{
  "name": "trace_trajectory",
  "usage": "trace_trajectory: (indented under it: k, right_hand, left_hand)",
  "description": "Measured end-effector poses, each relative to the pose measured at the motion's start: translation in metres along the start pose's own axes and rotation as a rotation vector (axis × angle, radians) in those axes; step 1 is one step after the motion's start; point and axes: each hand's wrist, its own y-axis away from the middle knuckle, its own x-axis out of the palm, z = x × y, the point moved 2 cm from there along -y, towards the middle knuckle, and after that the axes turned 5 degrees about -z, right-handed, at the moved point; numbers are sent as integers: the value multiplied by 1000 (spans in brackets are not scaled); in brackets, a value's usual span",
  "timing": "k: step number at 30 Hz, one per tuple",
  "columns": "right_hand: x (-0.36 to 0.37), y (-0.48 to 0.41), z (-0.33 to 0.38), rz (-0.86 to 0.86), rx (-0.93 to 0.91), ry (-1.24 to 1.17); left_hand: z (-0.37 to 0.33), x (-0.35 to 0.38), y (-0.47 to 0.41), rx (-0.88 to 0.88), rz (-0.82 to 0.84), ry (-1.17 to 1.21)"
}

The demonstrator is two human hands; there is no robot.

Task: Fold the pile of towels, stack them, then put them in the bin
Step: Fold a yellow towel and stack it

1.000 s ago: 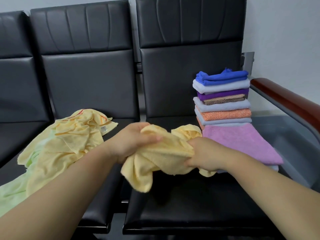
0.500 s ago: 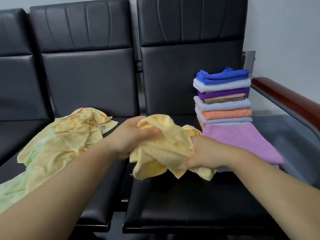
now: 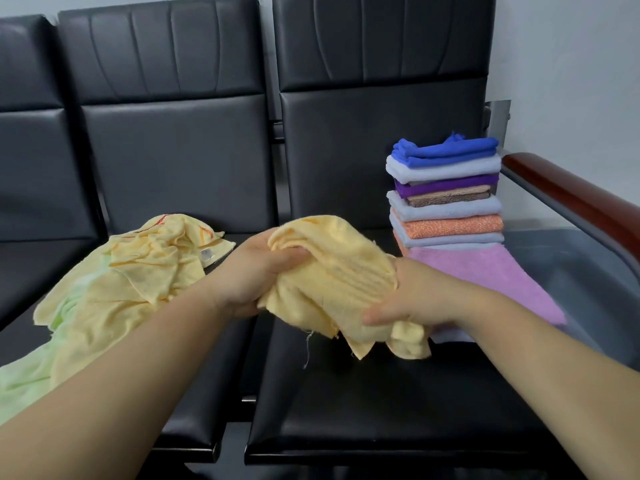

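Both hands are busy with one yellow towel (image 3: 332, 275), bunched and held in the air at the centre of the frame, above the black seat surface (image 3: 381, 410). The left hand (image 3: 256, 271) grips the upper wad, thumb pressed over the cloth. The right hand (image 3: 412, 299) is curled round the lower part, and loose corners and a frayed thread dangle beneath it.

The unfolded pile (image 3: 138, 278) of yellow and pale green cloth lies at the left of the frame on the next seat. The stack (image 3: 446, 199) of folded towels stands at the right of the frame, against the seat back. A pink towel (image 3: 485, 278) lies flat in front of it, beside the wooden armrest (image 3: 571, 195). I cannot make out a bin for certain.

The step in hand looks like opening this towel out for folding, and it is crumpled, with no edge straight yet. To do it well, each hand should work along the hem to a corner — two neighbouring corners, not opposite ones — then draw apart until the top edge is taut. A short shake would drop the creases out. The bare seat below gives room to lay it flat and fold in halves. Matching the width of the stacked towels should keep the stack from leaning — it is already tall.
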Motion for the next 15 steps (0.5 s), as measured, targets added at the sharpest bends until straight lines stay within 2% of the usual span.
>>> trace_trajectory:
  k: [2, 3, 5, 6, 7, 8, 11, 13, 15]
  right_hand:
    - [6, -6, -9, -8, 23, 313]
    - [6, -8, -10, -36, 16, 390]
    - [3, -10, -9, -97, -23, 374]
    - [0, -10, -8, -132, -42, 305]
    - [-3, -10, -6, -168, -47, 198]
    - [-6, -9, -5, -190, -51, 60]
    - [-10, -4, 0, -114, -56, -263]
    - [-8, 1, 4, -30, -57, -265]
    - [-5, 4, 5, 22, -22, -135]
  left_hand:
    - [0, -2, 1, -11, 68, -188]
    - [2, -2, 1, 0, 110, -420]
    - [8, -4, 1, -11, 146, -941]
    - [10, -4, 2, -31, 130, -1050]
    - [11, -5, 2, -44, 108, -1025]
    - [12, -7, 2, -47, 95, -898]
    - [10, -11, 2, 4, 31, -356]
    - [8, -9, 0, 37, -9, -73]
    - [5, -2, -2, 62, 6, 55]
